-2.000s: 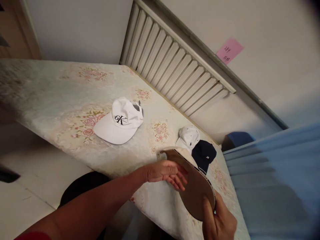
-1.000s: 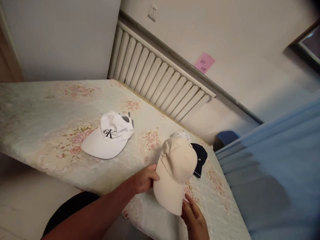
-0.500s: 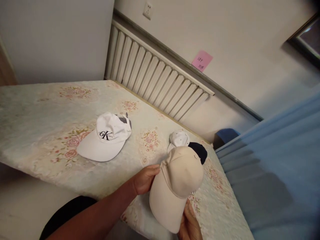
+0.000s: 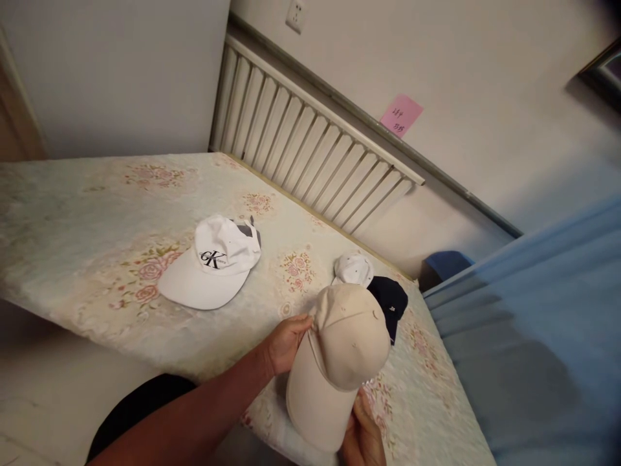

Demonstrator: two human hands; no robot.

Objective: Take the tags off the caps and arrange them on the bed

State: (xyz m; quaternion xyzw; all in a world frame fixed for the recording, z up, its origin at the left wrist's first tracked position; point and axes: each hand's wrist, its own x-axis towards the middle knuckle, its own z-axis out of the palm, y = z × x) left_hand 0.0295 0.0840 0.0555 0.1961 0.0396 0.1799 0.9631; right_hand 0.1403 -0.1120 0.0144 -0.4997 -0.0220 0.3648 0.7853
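Note:
A beige baseball cap (image 4: pixel 352 336) is held above the flowered cover, its brim pointing down toward me. My left hand (image 4: pixel 290 343) grips its left side where crown and brim meet, thumb on top. At the lower right, my right hand (image 4: pixel 363 430) pinches the brim's right edge, its fingers partly hidden underneath. Behind the beige cap lie a smaller white cap (image 4: pixel 353 268) and a navy cap (image 4: pixel 392 301) with a small light mark. Farther left rests a white cap with black letters (image 4: pixel 218 262), its brim turned to the left.
The flowered cover (image 4: pixel 194 349) spreads over a bed-like surface. Along its far side runs a radiator (image 4: pixel 310 142), with a pink note (image 4: pixel 402 116) on the wall above. A blue curtain (image 4: pixel 548 336) hangs at the right, near a dark blue object (image 4: pixel 445 266).
The beige cap has shifted slightly left with both hands still on it, so more of the navy cap shows. The view has turned a little; the other caps lie as before.

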